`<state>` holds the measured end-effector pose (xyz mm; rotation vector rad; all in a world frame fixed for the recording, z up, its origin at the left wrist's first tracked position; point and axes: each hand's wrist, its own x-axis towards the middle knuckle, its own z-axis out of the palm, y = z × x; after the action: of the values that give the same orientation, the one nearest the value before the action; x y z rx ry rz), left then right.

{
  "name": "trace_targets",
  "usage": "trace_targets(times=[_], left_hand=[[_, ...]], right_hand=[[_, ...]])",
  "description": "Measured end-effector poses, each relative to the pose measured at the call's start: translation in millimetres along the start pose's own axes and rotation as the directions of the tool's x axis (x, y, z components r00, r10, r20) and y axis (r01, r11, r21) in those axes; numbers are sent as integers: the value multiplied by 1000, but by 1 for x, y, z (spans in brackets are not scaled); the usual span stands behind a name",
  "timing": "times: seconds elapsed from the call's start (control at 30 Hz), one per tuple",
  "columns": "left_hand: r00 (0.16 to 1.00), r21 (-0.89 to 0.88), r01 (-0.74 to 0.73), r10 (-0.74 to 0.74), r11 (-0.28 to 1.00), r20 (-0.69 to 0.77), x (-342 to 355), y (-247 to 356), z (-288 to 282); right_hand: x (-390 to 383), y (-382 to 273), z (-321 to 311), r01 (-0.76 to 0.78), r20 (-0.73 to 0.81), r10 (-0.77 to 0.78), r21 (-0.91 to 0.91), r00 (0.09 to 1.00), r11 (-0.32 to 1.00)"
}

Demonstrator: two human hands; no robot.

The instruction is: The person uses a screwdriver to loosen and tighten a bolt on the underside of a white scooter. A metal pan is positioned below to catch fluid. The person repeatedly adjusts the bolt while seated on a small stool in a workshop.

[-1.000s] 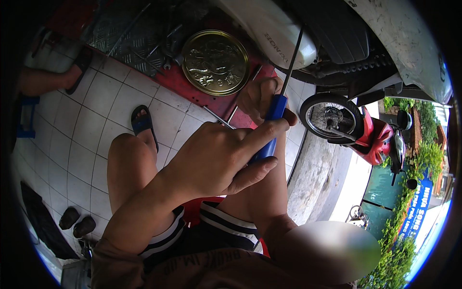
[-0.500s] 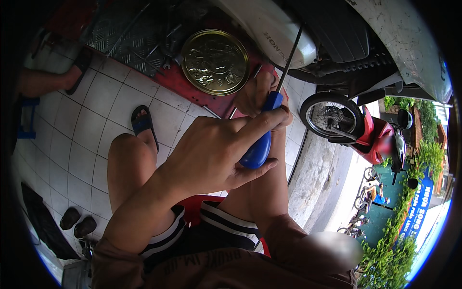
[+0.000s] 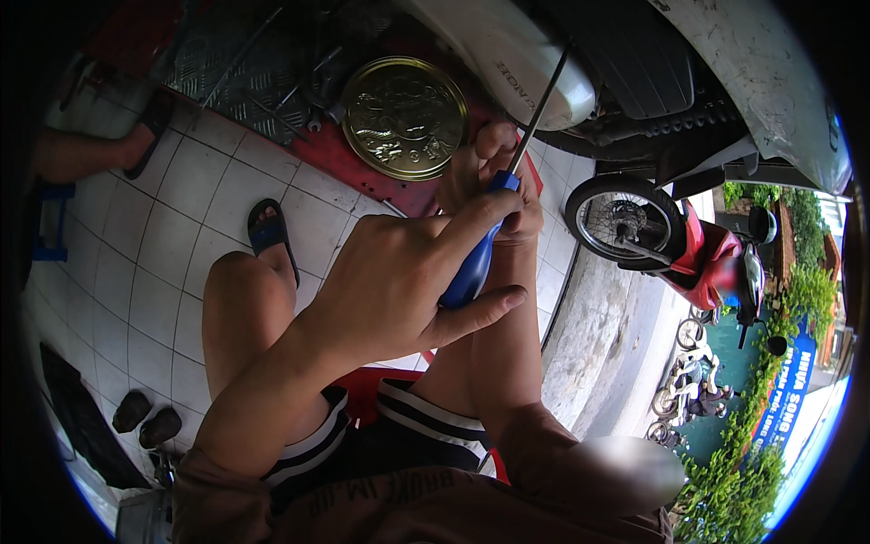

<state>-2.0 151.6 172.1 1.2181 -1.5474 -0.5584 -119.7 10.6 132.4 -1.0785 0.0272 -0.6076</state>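
My left hand (image 3: pixel 390 281) is closed around the blue handle of a screwdriver (image 3: pixel 471 263). Its thumb sticks out along the near side of the handle. The long metal shaft points up and to the right, its tip end lying across the view of a motorbike's white cover (image 3: pixel 544 91); whether it touches cannot be told. Just beyond the handle, my right hand (image 3: pixel 494 181) has its fingers curled, partly hidden by the screwdriver and left hand. What those fingers hold, if anything, does not show. An embossed gold round tray (image 3: pixel 405 118) lies beside the right hand.
A red-edged work platform (image 3: pixel 317 163) with a wrench (image 3: pixel 314 118) and other tools stretches across the top left. At left are another person's foot (image 3: pixel 140 145) and a blue stool (image 3: pixel 54 222). A red motorbike (image 3: pixel 707 254) stands outside on the right.
The screwdriver and my left hand have shifted slightly down and left, and the left thumb reaches out further. My right hand's fingers have risen and changed their curl behind the shaft.
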Motion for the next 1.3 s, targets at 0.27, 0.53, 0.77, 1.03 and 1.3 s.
trace_targets(times=[0.27,0.53,0.77,1.03,1.3], left_hand=[[998,-27,12,-10,1000,65,0,4,-4],[999,28,8,-7,1000,-37,0,1,2],[995,12,-16,17,1000,-96,1,1,-1],[996,122,-53,62,991,-67,0,-2,2],[995,54,0,6,999,-103,1,0,-3]], right_hand=[[6,12,-16,32,204,-65,162,977,986],[-3,-1,-6,4,15,-5,25,1000,1000],[2,6,2,53,-34,-52,28,998,998],[1,15,-18,39,94,-55,165,994,985],[0,4,-6,33,-7,-33,-17,999,999]])
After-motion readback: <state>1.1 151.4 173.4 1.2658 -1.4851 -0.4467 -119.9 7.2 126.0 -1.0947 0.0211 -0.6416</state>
